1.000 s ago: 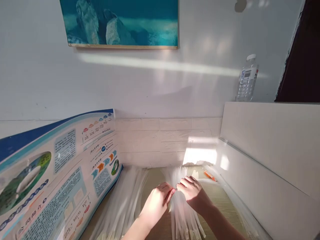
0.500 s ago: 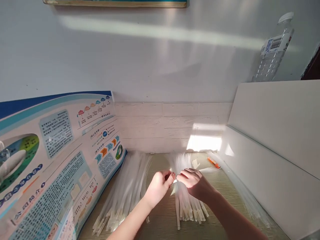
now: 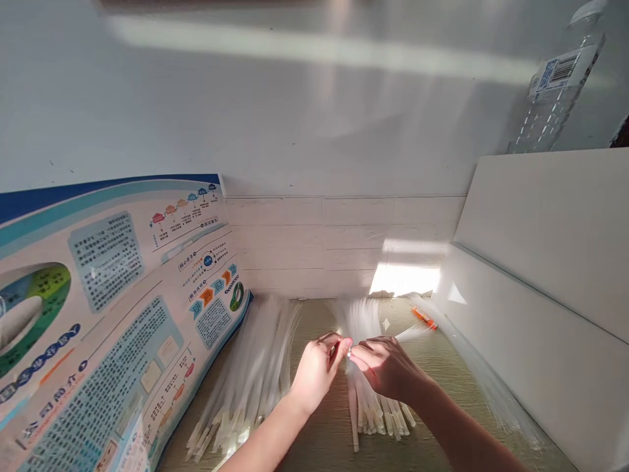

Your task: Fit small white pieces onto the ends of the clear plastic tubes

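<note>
My left hand [image 3: 317, 368] and my right hand [image 3: 382, 364] meet fingertip to fingertip, thumbs and fingers pinched on a small white piece [image 3: 349, 353]. Its kind is mostly hidden by the fingers. Beyond my right knuckles a fan of clear strands [image 3: 413, 333] sticks out; I cannot tell whether it joins the white piece. Directly beneath my hands lies a pile of clear, thin strand bundles [image 3: 362, 316], their near ends gathered into pale tips. A larger pile of similar bundles [image 3: 258, 354] lies left of my left hand.
An orange tool [image 3: 423, 318] lies near the back wall. Loose clear strands [image 3: 484, 387] run along the white panel [image 3: 521, 314] at right. A printed poster [image 3: 147, 308] stands curved at left. A plastic bottle [image 3: 560, 82] stands on the ledge above the panel.
The view has tilted slightly downward and left. Both hands stay together, with the right fingers shifted a little around the pinched piece. A pale scrap behind the right hand now looks smaller.
</note>
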Available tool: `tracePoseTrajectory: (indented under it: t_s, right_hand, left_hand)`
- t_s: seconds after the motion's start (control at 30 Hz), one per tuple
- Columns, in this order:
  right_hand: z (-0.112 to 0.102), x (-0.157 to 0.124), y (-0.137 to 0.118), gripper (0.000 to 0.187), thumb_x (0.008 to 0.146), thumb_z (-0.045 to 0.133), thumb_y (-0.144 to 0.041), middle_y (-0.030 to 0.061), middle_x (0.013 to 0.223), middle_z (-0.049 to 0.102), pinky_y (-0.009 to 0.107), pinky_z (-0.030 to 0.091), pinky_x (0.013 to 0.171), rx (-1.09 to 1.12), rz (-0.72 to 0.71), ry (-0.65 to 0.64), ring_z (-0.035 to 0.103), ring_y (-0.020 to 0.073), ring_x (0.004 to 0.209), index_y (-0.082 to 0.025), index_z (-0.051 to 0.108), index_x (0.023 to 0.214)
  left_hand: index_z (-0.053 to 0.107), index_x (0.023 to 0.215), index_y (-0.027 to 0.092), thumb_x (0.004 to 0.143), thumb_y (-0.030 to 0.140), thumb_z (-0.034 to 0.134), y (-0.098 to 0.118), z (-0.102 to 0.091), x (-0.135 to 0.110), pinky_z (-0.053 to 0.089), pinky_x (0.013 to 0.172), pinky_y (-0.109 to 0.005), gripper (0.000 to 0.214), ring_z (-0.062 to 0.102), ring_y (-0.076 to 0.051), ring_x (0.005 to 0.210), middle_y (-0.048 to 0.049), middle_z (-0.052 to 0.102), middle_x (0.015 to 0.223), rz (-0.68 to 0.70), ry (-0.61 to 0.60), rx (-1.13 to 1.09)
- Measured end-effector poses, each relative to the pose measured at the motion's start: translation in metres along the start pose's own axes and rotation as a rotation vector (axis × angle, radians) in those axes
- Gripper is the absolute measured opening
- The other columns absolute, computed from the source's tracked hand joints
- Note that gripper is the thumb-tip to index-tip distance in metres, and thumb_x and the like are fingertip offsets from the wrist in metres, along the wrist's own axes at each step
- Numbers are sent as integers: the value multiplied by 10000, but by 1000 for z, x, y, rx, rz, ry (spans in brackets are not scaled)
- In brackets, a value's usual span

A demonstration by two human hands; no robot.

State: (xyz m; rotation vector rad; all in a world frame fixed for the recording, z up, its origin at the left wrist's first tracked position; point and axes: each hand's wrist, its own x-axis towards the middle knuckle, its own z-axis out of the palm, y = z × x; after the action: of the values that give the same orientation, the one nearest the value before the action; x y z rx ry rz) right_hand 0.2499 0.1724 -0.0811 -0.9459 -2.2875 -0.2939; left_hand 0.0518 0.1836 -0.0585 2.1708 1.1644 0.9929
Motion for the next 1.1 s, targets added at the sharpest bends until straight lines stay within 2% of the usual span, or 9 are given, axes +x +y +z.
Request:
tracePoseTrajectory:
  t_s: [0.2,0.37,0.47,0.63,0.83,0.9,0.97,1.03,1.1]
  right_hand:
    - [-5,-4,3,255,1001,429,-172,0,682,631,305,240,615,43,89,41,517,122,611,-187,611,823]
    - [-12,-5,9,246,973,429,-150,-14,627,560,298,230,592,121,188,31,444,115,570,-184,559,766]
    - [-15,-5,9,264,992,437,-191,-16,626,546,293,238,601,194,217,23,418,115,575,-186,562,760]
    - [-20,-3,8,338,1024,414,-255,-24,581,474,267,261,556,446,236,-46,380,110,543,-176,592,747]
    - [-24,4,1,313,1031,428,-290,-47,588,385,254,275,540,645,312,-54,366,104,551,-181,607,799]
    - [-24,5,-1,320,1032,414,-264,-43,598,386,261,280,548,603,304,-22,357,107,557,-184,569,764]
    - [-24,4,-2,320,1027,401,-221,-30,611,430,274,291,562,485,275,49,360,114,565,-187,543,742]
    - [-22,4,-1,283,1013,401,-166,-9,651,521,282,322,587,360,208,130,413,126,587,-189,579,794]
    - [-21,4,1,252,1000,413,-124,14,703,595,288,356,616,250,120,188,484,142,626,-193,626,885]
  left_hand:
    - [692,864,187,1025,376,506,4,-1,-1,450,780,-293,310,608,-176,799,-45,700,863,156,3,31]
    - [695,1060,218,1007,275,552,10,-5,1,503,824,-296,162,649,-178,887,-52,711,981,275,-28,43]
    - [697,1095,223,1014,190,508,12,-7,2,522,814,-296,208,656,-175,889,-60,706,982,374,-9,61]
    - [674,1211,247,976,111,554,6,-13,1,532,827,-289,297,665,-171,941,-74,710,1052,601,32,107]
    - [474,1489,288,982,90,499,-13,-18,-5,511,986,-389,545,599,-242,1263,-128,666,1323,760,80,267]
    - [470,1496,313,977,99,530,-15,-17,-4,496,1030,-413,565,552,-258,1337,-128,603,1427,750,91,303]
    - [472,1493,333,945,175,642,-12,-14,-2,498,1047,-424,595,556,-266,1332,-116,601,1433,671,159,215]
    - [515,1460,315,903,305,722,-5,-10,0,544,984,-406,594,631,-257,1211,-103,682,1307,475,211,49]
    - [642,1322,268,914,400,697,3,-6,2,564,919,-389,433,686,-235,1042,-85,741,1131,264,179,-58]
